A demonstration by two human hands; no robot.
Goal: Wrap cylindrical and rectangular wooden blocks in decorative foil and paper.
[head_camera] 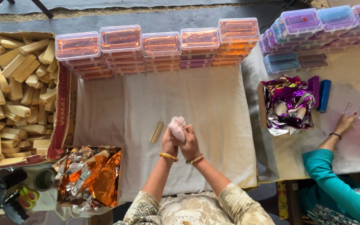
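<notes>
Your left hand (169, 143) and right hand (190, 143) are pressed together over the cream cloth (213, 108), both closed around a small pale pink wrapped piece (177, 127) that sticks up above your fingers. A gold bangle sits on each wrist.

One bare wooden block (156, 132) lies on the cloth just left of your hands, not touching them.

Left: a cardboard box (65, 121) heaped with more wooden blocks.

Near left: a pile of orange and silver foil sheets (90, 175).

Far edge of cloth: a row of stacked clear-lidded plastic boxes (159, 48), orange-tinted inside.

Right: another person in a teal sleeve (334, 171) works at the adjoining table beside a box of purple foil (288, 102); their hand (344, 123) touches clear film.
</notes>
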